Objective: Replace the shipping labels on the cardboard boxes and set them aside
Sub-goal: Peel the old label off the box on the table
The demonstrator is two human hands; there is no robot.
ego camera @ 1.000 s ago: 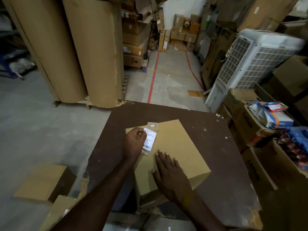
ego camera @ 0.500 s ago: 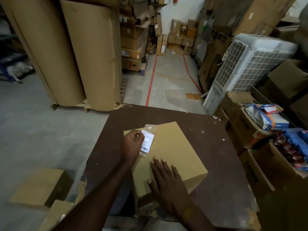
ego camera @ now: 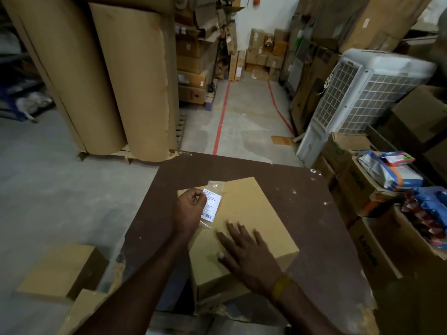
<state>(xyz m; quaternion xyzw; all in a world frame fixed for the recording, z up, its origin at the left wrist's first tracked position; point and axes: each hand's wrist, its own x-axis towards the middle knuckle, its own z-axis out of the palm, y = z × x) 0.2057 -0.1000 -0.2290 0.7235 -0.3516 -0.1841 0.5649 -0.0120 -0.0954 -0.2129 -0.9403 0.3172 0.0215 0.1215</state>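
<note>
On the dark brown tabletop (ego camera: 278,189) lies the flat tan cardboard box (ego camera: 249,213); the left hand (ego camera: 189,211) pinches a white barcoded label in clear film (ego camera: 211,205) over the box's far-left corner; the right hand (ego camera: 246,250) presses flat, fingers straight, on the box's near half; the film looks limp and clingy, best held by an edge; since a second ago the label has barely moved.

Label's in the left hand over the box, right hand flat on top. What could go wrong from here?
1. The left hand pinches the label by one edge; its clear pouch hangs loose and may crease or stick crooked on the box.
2. The box overhangs the near edge of the table; pressing with the right hand might tip it.
</note>
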